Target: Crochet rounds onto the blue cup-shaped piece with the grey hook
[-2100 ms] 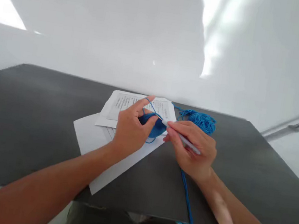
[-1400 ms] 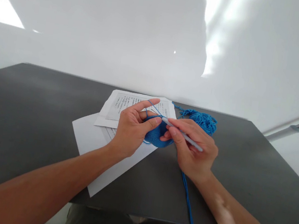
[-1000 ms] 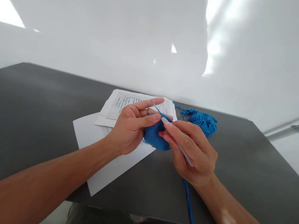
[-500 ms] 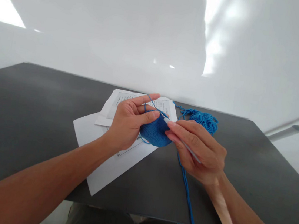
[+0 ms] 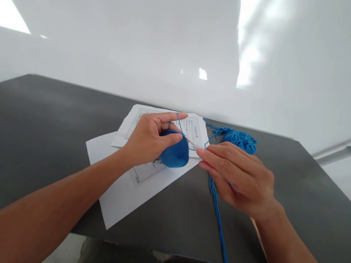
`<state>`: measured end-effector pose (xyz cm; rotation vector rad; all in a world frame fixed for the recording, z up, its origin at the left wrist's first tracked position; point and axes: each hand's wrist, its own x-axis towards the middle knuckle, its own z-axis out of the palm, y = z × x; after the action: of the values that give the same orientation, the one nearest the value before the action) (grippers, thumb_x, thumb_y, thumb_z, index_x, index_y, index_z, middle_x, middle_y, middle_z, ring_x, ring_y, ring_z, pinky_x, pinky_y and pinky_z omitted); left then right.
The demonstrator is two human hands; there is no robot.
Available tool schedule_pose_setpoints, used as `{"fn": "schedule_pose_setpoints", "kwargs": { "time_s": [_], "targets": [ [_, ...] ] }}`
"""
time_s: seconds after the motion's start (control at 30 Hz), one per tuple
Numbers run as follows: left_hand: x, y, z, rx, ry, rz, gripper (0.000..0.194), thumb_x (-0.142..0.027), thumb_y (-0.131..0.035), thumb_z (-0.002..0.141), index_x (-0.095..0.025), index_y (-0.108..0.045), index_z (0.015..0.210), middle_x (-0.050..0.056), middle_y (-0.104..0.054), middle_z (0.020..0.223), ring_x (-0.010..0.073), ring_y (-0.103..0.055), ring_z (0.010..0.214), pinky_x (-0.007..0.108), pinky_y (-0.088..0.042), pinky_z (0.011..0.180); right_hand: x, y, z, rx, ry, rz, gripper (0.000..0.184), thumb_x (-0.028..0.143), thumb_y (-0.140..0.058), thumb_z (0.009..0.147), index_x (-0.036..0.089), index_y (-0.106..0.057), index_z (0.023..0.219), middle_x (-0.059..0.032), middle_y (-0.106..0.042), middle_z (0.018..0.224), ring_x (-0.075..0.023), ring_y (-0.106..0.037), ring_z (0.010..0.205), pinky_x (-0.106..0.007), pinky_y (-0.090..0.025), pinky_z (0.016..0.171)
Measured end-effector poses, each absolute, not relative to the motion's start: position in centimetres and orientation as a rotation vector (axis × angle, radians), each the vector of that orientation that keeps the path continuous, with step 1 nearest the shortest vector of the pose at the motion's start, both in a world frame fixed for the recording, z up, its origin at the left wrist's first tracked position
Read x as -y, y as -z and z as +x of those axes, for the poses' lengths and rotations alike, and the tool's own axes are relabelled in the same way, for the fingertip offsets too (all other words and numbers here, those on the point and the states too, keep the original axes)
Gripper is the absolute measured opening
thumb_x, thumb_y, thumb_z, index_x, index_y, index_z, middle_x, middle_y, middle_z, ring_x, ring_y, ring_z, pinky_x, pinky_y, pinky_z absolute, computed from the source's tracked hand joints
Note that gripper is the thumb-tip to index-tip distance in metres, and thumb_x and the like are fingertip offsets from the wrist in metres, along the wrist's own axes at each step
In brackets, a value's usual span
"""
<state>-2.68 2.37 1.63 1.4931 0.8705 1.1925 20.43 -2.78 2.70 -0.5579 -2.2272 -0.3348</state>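
A round blue crochet piece [image 5: 174, 154] is pinched between the thumb and fingers of my left hand [image 5: 148, 138], over the printed papers. Blue yarn runs over the raised left index finger and down toward the work. To the right, my right hand [image 5: 235, 175] closes around a crochet hook [image 5: 197, 146] with a pale handle; its thin shaft points left to the upper edge of the piece. A strand of yarn stretches between the piece and the hook. The hook's tip is too small to make out clearly.
Printed sheets [image 5: 125, 203] overlap on the dark table [image 5: 45, 143] beneath the hands. A loose heap of blue yarn [image 5: 240, 140] lies behind my right hand, and strands [image 5: 219, 221] trail to the front edge. A white wall [image 5: 127, 32] stands behind.
My right hand and the hook have drawn back to the right, away from the crochet piece. The piece has shifted slightly left and turned, its face now seen more at an angle.
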Motion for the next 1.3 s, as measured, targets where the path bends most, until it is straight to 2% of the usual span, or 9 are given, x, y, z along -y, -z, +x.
{"fn": "schedule_pose_setpoints", "kwargs": {
  "time_s": [0.1,0.2,0.33,0.47,0.63,0.83,1.0,1.13,1.3],
  "targets": [
    [-2.3,-1.9,-2.7,-0.810,-1.147,1.475,0.063,-0.021,-0.088,0.074,-0.009,-0.074,0.134,0.011,-0.083,0.086,0.0243,-0.078,0.078,0.032,-0.061,0.070,2.8,-2.6,20.6,2.048,0.033,-0.610,0.029,0.009,-0.074,0.093,0.021,-0.080,0.119,-0.0081,-0.081,0.098,-0.0208,-0.078,0.086,-0.034,-0.066,0.075],
    [-2.2,-2.1,-2.6,-0.750,-1.134,1.468,0.059,-0.021,-0.088,0.074,-0.009,-0.076,0.130,0.011,-0.083,0.084,0.0259,-0.079,0.080,0.032,-0.062,0.069,2.8,-2.0,20.5,1.794,-0.346,-0.702,0.021,0.014,-0.075,0.093,0.024,-0.083,0.110,-0.0048,-0.081,0.084,-0.0197,-0.077,0.070,-0.034,-0.065,0.064],
    [-2.0,-2.1,-2.6,-0.708,-1.138,1.466,0.052,-0.020,-0.088,0.075,-0.012,-0.079,0.125,0.009,-0.083,0.083,0.0256,-0.080,0.079,0.032,-0.062,0.069,2.6,-1.2,20.0,1.420,-0.801,-0.743,0.008,0.024,-0.077,0.093,0.020,-0.084,0.096,-0.0041,-0.079,0.075,-0.0170,-0.071,0.050,-0.030,-0.061,0.048],
    [-1.9,-1.7,-2.4,-0.696,-1.165,1.452,0.051,-0.021,-0.088,0.075,-0.013,-0.079,0.124,0.009,-0.083,0.083,0.0252,-0.080,0.081,0.032,-0.063,0.073,1.9,-1.0,19.2,1.106,-1.152,-0.755,0.013,0.029,-0.080,0.085,0.016,-0.079,0.083,-0.0019,-0.073,0.064,-0.0132,-0.062,0.040,-0.023,-0.052,0.034],
    [-1.4,-1.1,-1.5,-0.739,-1.226,1.445,0.057,-0.020,-0.086,0.077,-0.012,-0.075,0.133,0.008,-0.083,0.088,0.0223,-0.078,0.082,0.031,-0.061,0.077,1.2,-0.3,17.4,0.880,-1.342,-0.750,0.016,0.031,-0.075,0.083,0.015,-0.073,0.080,-0.0006,-0.070,0.062,-0.0093,-0.058,0.043,-0.017,-0.049,0.034],
    [-0.7,-1.3,-0.5,-0.867,-1.318,1.335,0.059,-0.022,-0.086,0.077,-0.009,-0.074,0.133,0.004,-0.080,0.081,0.0138,-0.068,0.066,0.025,-0.054,0.066,2.0,0.4,15.3,1.082,-0.994,-0.733,0.020,0.035,-0.072,0.096,0.018,-0.080,0.102,-0.0019,-0.075,0.076,-0.0135,-0.070,0.057,-0.026,-0.062,0.050],
    [-0.5,-0.8,0.0,-0.883,-1.334,1.184,0.067,-0.025,-0.090,0.072,-0.010,-0.073,0.135,0.003,-0.079,0.081,0.0140,-0.065,0.064,0.026,-0.052,0.061,3.0,0.7,15.2,1.520,-0.359,-0.817,0.021,0.021,-0.064,0.102,0.023,-0.081,0.114,-0.0039,-0.077,0.088,-0.0146,-0.074,0.070,-0.031,-0.066,0.068],
    [-0.7,-0.6,0.0,-0.782,-1.356,1.053,0.064,-0.024,-0.095,0.066,-0.013,-0.077,0.126,0.002,-0.078,0.079,0.0155,-0.069,0.069,0.027,-0.056,0.066,3.2,0.9,15.1,1.734,0.001,-0.787,0.033,0.012,-0.061,0.102,0.025,-0.077,0.127,-0.0079,-0.074,0.104,-0.0141,-0.074,0.080,-0.029,-0.065,0.070],
    [-0.7,-1.8,-0.6,-0.583,-1.286,0.930,0.050,-0.023,-0.097,0.065,-0.015,-0.081,0.111,0.002,-0.077,0.075,0.0182,-0.073,0.069,0.029,-0.059,0.065,3.2,1.1,15.1,1.819,0.253,-0.697,0.050,0.002,-0.064,0.097,0.028,-0.070,0.139,-0.0085,-0.070,0.111,-0.0152,-0.072,0.095,-0.026,-0.065,0.074]
  ]
}}
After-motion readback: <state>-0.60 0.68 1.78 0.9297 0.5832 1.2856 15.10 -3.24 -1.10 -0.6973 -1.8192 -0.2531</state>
